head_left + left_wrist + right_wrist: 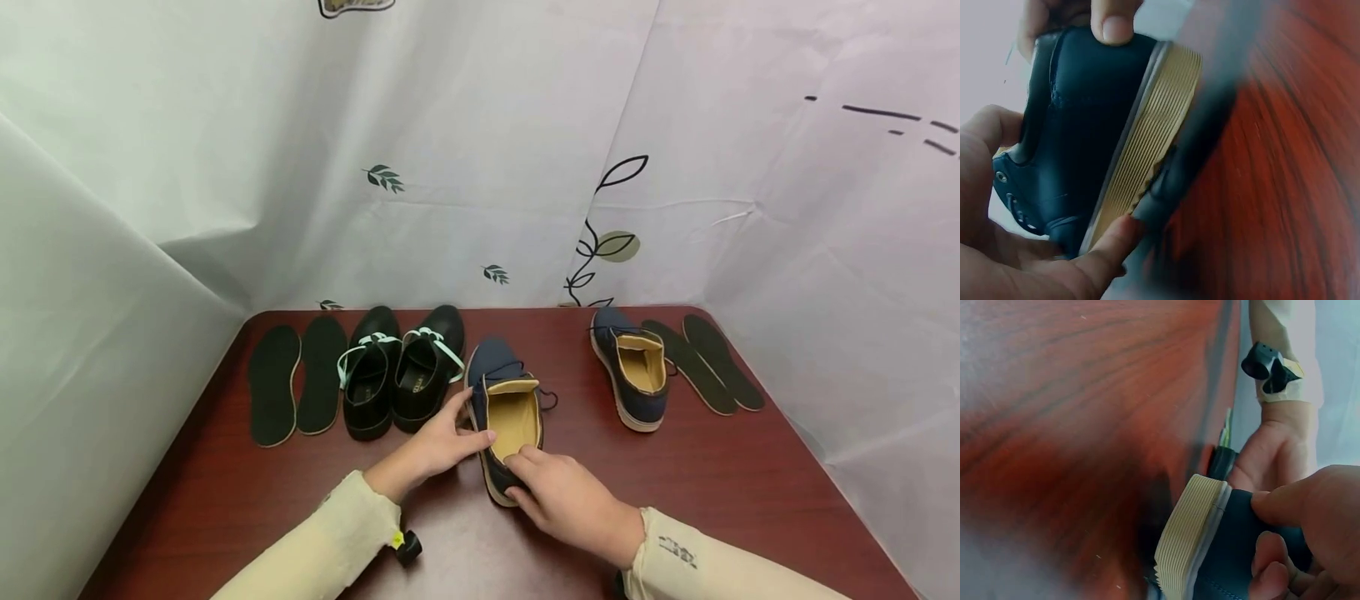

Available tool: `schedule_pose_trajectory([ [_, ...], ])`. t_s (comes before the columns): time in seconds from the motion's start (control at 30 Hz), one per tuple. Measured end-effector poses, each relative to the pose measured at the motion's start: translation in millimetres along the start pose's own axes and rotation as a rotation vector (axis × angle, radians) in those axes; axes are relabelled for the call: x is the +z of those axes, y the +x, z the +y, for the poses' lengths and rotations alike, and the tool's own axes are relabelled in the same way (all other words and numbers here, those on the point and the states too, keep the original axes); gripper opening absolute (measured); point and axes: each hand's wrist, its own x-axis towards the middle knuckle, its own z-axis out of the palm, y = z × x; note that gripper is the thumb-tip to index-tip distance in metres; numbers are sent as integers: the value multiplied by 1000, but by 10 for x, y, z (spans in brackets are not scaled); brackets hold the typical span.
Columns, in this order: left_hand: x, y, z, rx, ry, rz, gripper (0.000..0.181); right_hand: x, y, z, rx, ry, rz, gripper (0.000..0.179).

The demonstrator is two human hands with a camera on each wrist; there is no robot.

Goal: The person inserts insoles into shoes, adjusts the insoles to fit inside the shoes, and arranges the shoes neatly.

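A navy lace-up shoe (492, 358) with a yellow lining and a pale ridged sole is at the middle of the table, toe pointing away. My left hand (441, 440) grips its left side, thumb over the collar and fingers along the outside near the sole. At the heel, my right hand (567, 502) pinches the back of the collar, fingers inside and thumb behind. The left wrist view has the shoe's side (1097, 94) up close, between finger and thumb. In the right wrist view, the thumb lies against the heel (1229, 540).
The matching navy shoe (633, 371) stands to the right, beside two dark insoles (697, 367). On the left are a pair of black shoes (397, 375) with mint laces and two more dark insoles (300, 379). White printed cloth (480, 167) encloses the red-brown table (712, 475).
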Motion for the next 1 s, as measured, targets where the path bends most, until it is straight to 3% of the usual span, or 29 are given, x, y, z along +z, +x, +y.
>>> schedule_pose_trajectory([
  [0.13,15,-2,-44,63,111,-35,78,69,-13,-3,-12,-3,-27,17],
  [0.23,28,-2,-38,100,260,28,70,102,-11,-3,-21,-6,-32,17],
  [0.37,39,-7,-7,96,396,105,67,116,6,0,-19,-1,-21,19],
  [0.73,73,0,35,71,449,110,58,137,61,-17,-13,13,-41,23],
  [0.87,68,16,30,109,389,104,51,135,68,-18,-13,5,-42,23],
  [1.0,70,41,20,139,317,100,60,104,64,5,2,9,-41,25],
])
